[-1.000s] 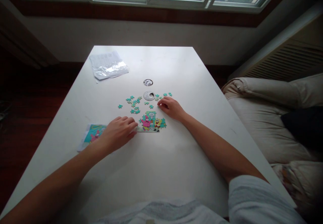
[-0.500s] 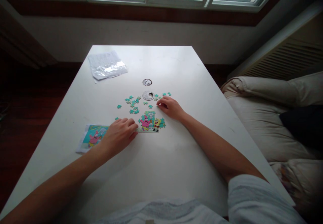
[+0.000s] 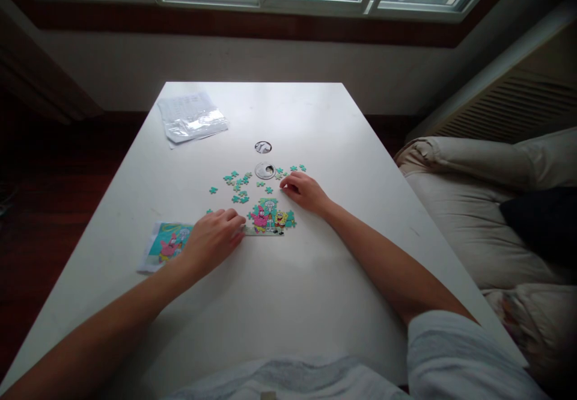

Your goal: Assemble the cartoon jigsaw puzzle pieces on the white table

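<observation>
A partly joined jigsaw puzzle (image 3: 269,216) with cartoon figures lies flat on the white table, pink on its left side and yellow on its right. Bent fingers of my left hand (image 3: 217,231) come down at the lower left end of its bottom row. The fingertips are closed together, and whatever is beneath them is hidden. Beyond the puzzle's upper right, my right hand (image 3: 305,190) rests loosely curled on the table, a gap between thumb and fingers and no piece visible in it. Loose green puzzle pieces (image 3: 243,197) are scattered past the puzzle, several of them near my right fingers.
Partly under my left wrist lies a picture packet (image 3: 167,243) with the same cartoon figures. A clear plastic sleeve with papers (image 3: 192,117) is at the table's far left. Two round fittings, a grommet (image 3: 265,171) and a hole (image 3: 263,147), sit mid-table. A sofa (image 3: 455,207) stands to the right.
My left hand has shifted very slightly left and its fingers have moved a little at the puzzle's lower left end. The right hand stays where it was.
</observation>
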Demonstrator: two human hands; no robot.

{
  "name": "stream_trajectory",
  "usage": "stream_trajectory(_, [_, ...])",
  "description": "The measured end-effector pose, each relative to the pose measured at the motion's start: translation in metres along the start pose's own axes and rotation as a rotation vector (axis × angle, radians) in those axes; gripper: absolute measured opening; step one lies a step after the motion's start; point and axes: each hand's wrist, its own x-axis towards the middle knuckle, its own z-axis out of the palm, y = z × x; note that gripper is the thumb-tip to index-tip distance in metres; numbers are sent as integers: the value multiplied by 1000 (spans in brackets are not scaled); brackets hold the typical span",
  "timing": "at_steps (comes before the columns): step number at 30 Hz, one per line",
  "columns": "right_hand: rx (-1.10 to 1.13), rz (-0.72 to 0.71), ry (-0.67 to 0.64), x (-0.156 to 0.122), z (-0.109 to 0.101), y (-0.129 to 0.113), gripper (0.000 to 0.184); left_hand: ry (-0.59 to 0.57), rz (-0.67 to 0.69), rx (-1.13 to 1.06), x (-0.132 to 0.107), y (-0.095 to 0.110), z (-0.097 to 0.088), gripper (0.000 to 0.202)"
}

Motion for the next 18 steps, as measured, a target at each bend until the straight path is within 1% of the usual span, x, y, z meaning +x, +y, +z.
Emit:
stream_trajectory(6, [9, -1, -1, 0, -1, -1, 12, 3, 6, -2, -1, 1, 5, 9])
stream_trajectory(12, [5, -1, -2, 0, 0, 1, 12, 9, 5, -43, 1, 1, 8, 15])
stream_trajectory(18, [1, -2, 7, 0, 2, 2, 12, -77, -8, -178, 1, 5, 9, 14])
